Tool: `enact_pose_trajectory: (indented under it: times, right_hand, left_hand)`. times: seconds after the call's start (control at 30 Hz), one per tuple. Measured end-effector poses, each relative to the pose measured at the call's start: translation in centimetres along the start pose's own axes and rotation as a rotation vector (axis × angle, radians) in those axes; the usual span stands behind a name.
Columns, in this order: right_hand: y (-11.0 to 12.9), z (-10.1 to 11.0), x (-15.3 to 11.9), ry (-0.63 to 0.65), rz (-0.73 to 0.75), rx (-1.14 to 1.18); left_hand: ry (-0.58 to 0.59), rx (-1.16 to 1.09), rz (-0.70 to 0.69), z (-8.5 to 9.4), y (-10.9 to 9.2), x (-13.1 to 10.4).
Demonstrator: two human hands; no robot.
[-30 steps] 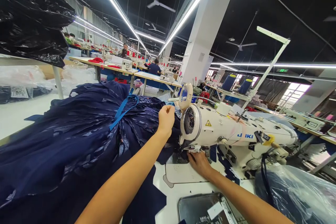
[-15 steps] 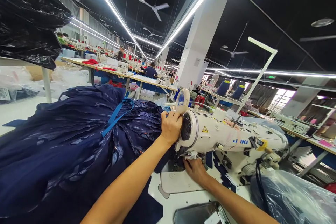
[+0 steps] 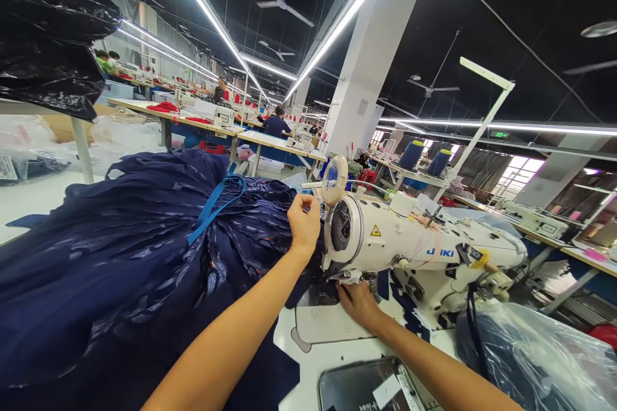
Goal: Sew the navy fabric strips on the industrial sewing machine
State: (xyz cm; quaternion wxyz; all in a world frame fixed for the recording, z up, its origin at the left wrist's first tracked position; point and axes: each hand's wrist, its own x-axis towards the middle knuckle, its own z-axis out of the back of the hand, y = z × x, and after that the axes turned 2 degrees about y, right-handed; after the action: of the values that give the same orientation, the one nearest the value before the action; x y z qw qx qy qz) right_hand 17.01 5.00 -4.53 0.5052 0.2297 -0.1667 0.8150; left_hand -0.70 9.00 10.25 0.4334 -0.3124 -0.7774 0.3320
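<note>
A white sewing machine with a round dark end cover stands before me. My left hand is raised just left of the machine's head, thumb and finger pinched together in a ring; whatever they hold is too small to make out. Under the head, by the presser foot, is my right hand, its fingertips hidden by the machine. A large heap of dark navy fabric lies to the left, with a bright blue strap across it. Above the head sits a round pale ring-shaped lens.
A dark tray is set in the tabletop near me. At right lies a clear plastic bag with dark contents. Two navy thread cones stand behind the machine. Black plastic hangs at upper left. People sit at tables farther back.
My left hand has come away from the machine's head, moving left and slightly up, uncovering the round end cover. My right hand stays under the head. The view has shifted slightly.
</note>
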Motion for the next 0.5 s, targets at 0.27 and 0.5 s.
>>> enact_pose_trajectory:
  times: [0.27, 0.5]
  right_hand:
    - [0.2, 0.1, 0.2, 0.007, -0.025, 0.007]
    - [0.2, 0.2, 0.2, 0.025, -0.017, 0.033]
  left_hand:
    - [0.074, 0.083, 0.270, 1.1, -0.5, -0.6]
    - [0.273, -0.046, 0.398, 0.2, -1.1, -2.0]
